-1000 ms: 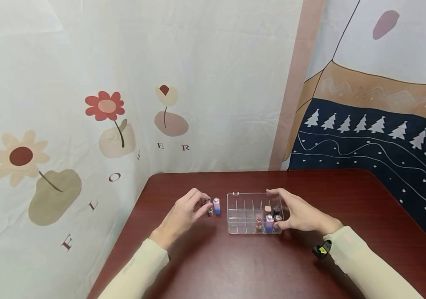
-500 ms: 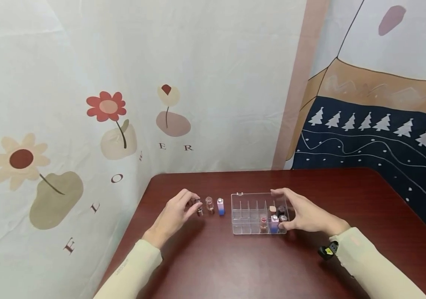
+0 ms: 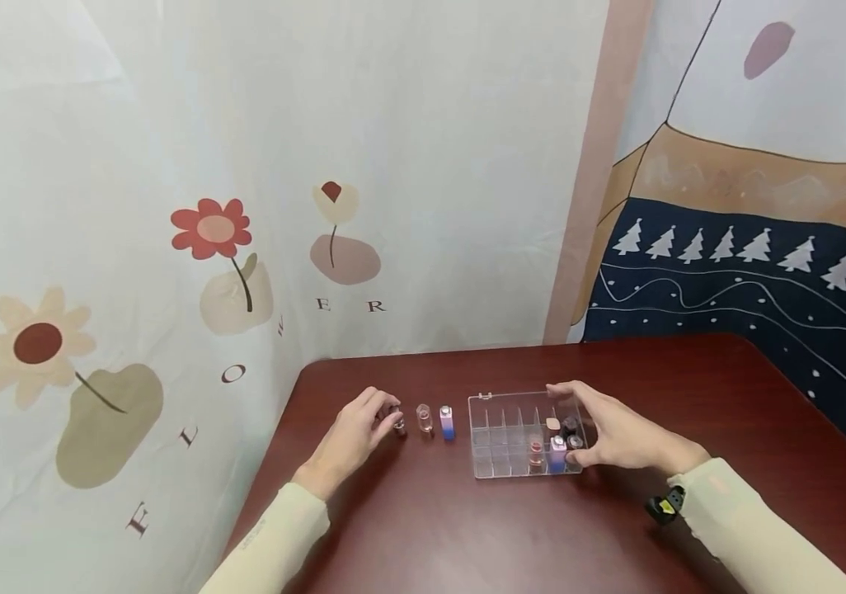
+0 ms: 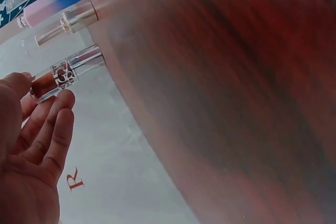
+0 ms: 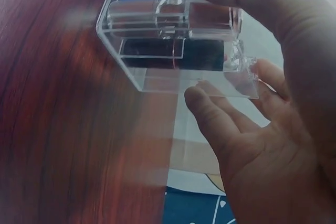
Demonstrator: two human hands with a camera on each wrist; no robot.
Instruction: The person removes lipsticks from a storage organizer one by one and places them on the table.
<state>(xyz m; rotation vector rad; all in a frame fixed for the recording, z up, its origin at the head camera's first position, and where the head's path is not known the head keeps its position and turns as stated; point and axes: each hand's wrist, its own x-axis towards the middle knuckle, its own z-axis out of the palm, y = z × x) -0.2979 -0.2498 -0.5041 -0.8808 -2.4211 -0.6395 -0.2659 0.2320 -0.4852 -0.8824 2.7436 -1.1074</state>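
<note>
My left hand (image 3: pixel 352 433) pinches the upper end of a clear lipstick tube (image 4: pixel 68 72) with a brownish section, thumb on one side and fingertips on the other. Beside it stand another clear tube (image 3: pixel 425 420) and a pink-to-blue lipstick (image 3: pixel 447 422). With thumb in front and fingers behind, my right hand (image 3: pixel 619 429) holds the right end of a clear divided organizer box (image 3: pixel 493 462). Inside that box are a pink-and-blue lipstick (image 3: pixel 557 455), a clear tube with red (image 3: pixel 536 454), a dark tube (image 5: pixel 173 53) and a clear-and-brown tube (image 5: pixel 131 18).
The box and tubes stand on a reddish-brown table (image 3: pixel 423 528). Behind it hangs a pale cloth (image 3: pixel 430 206) printed with flowers; a dark blue cloth with white trees (image 3: pixel 735 280) hangs at the right.
My left hand has moved left, away from the pink-to-blue lipstick, and a clear tube now stands uncovered between them. My right hand keeps its place on the box.
</note>
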